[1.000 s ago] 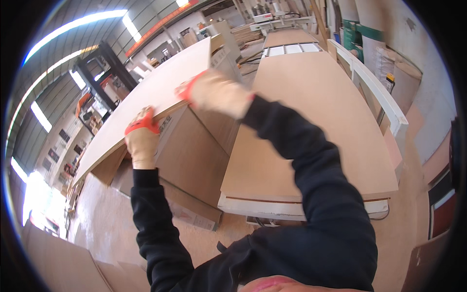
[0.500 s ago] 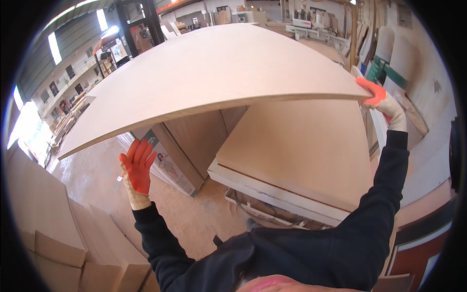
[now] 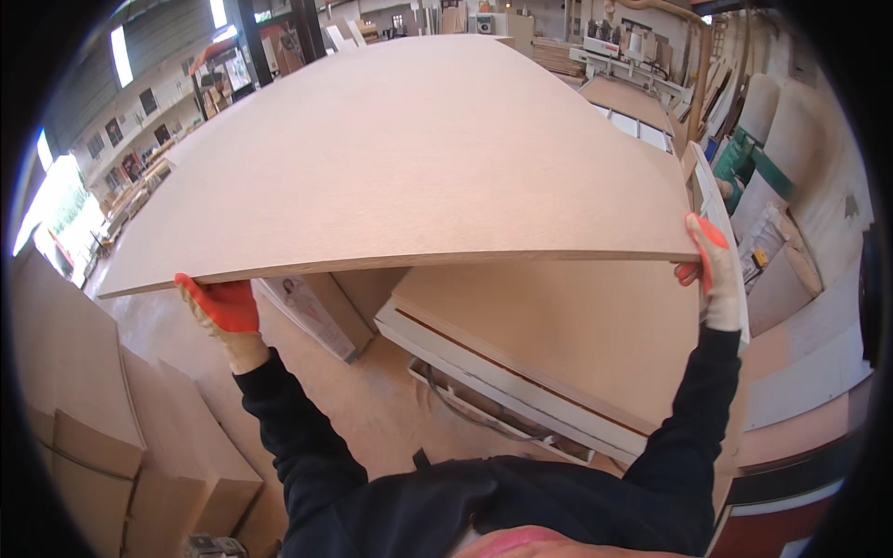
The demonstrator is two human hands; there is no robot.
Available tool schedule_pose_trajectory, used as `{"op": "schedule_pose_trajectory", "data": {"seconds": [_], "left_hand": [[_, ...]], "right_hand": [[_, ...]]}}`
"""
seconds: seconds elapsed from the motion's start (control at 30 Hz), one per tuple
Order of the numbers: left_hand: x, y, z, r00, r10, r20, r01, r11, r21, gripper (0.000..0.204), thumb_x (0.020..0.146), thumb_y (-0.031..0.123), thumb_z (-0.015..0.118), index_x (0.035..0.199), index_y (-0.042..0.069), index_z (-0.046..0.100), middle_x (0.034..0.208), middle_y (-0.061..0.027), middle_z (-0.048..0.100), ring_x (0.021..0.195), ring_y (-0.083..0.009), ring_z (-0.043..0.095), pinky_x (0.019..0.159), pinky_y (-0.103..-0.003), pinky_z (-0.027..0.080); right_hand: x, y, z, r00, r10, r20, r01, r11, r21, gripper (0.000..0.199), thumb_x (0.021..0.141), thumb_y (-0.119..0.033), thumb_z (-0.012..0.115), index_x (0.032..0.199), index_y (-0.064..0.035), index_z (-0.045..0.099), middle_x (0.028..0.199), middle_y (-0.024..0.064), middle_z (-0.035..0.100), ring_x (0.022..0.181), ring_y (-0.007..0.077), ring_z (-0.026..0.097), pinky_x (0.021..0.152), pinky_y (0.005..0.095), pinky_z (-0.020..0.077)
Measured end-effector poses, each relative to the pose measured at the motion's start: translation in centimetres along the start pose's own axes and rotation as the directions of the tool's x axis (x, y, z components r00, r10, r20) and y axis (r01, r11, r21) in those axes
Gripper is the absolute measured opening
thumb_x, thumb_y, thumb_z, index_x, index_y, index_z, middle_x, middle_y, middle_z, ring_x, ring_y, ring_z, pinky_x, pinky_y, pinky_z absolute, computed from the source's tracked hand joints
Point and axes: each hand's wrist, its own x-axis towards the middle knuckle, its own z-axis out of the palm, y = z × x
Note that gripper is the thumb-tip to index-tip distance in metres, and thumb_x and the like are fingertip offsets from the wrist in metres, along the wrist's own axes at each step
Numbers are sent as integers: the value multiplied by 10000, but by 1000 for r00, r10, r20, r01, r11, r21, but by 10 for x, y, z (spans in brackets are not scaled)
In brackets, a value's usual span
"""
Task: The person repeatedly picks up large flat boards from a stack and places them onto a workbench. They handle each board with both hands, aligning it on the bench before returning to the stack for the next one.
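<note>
Our left hand (image 3: 221, 312), in an orange-palmed glove, has its fingers curled under the near edge of the large, thin, pale-brown fibreboard sheet (image 3: 419, 158), at about 8 o'clock. Our right hand (image 3: 712, 270), gloved alike, clamps the sheet's corner at 3 o'clock. The sheet is raised level above the stack of similar boards on a white pallet (image 3: 558, 344). We judge it stiff but bulky, moderately heavy and smooth-faced; a wide edge grip suits it.
</note>
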Motion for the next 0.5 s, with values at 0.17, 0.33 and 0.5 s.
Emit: {"op": "schedule_pose_trajectory", "data": {"seconds": [0.17, 0.33, 0.5], "left_hand": [[-17, -29, -34, 962, 248, -114, -183, 897, 403, 519, 1134, 469, 527, 1513, 116, 542, 1565, -81, 557, 1436, -249, 532, 1153, -474, 498], [-36, -14, -73, 871, -245, -426, 293, 955, 48, 575, 1082, 517, 590, 1505, 127, 578, 1533, -46, 600, 1414, -255, 554, 1159, -483, 475], [-5, 21, -146, 779, -343, -524, 412, 911, 16, 659, 1052, 549, 619, 1527, 94, 573, 1527, -55, 613, 1405, -288, 572, 1176, -485, 465]], "right_hand": [[-11, 93, 22, 996, 88, 9, -88, 994, 70, 679, 987, -574, 737, 1418, -64, 609, 1145, 74, 701, 487, 175, 616, 430, 306, 517], [-25, 210, 71, 854, 456, 249, -518, 784, 342, 650, 981, -600, 736, 1357, -91, 587, 1128, 111, 715, 524, 270, 674, 429, 413, 543], [-36, 303, 125, 686, 639, 347, -727, 614, 306, 574, 963, -686, 713, 1109, -149, 572, 776, 75, 609, 452, 227, 570, 402, 387, 467]]}}
